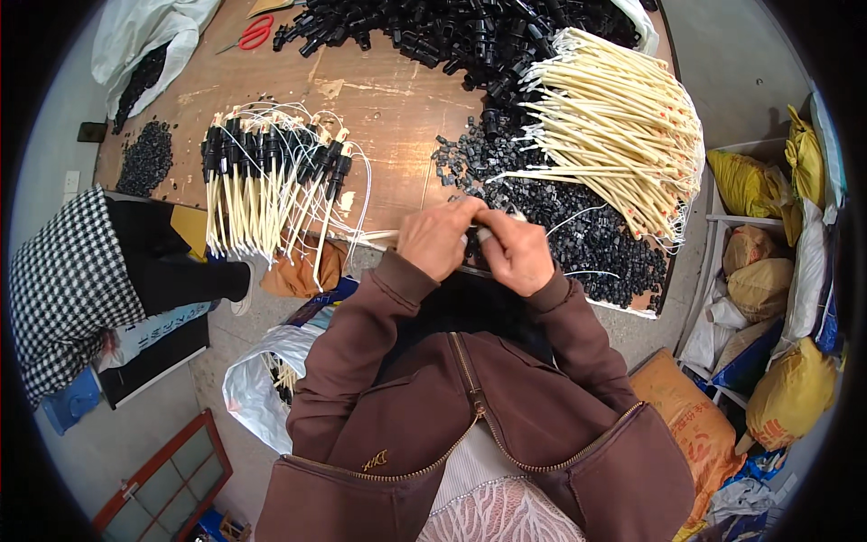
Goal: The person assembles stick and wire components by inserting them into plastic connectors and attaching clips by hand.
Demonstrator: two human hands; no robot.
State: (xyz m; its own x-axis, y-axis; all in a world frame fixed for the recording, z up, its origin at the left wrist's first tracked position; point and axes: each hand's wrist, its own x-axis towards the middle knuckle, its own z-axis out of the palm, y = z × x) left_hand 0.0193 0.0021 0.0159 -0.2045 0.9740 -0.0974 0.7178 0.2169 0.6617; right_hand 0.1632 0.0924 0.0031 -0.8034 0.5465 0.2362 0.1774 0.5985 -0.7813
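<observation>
My left hand [433, 237] and my right hand [519, 248] meet at the table's front edge, fingers closed and thumbs close together. A thin cream sleeved wire [379, 235] sticks out to the left from under my left hand. Between my right hand's fingers, whatever is pinched is mostly hidden. Small black plastic clips [578, 239] lie loose around and beyond my right hand. To the right is a big bundle of cream sleeved wires [614, 126] with white ends. On the left lies a group of cream wires with black connectors [271, 181] on them.
Black plastic housings [433, 36] are heaped at the table's far side, near red scissors [256, 32]. Another pile of small black pieces [146, 161] lies far left. A white plastic bag [271, 379] stands below the table; a shelf with sacks [759, 280] is at right.
</observation>
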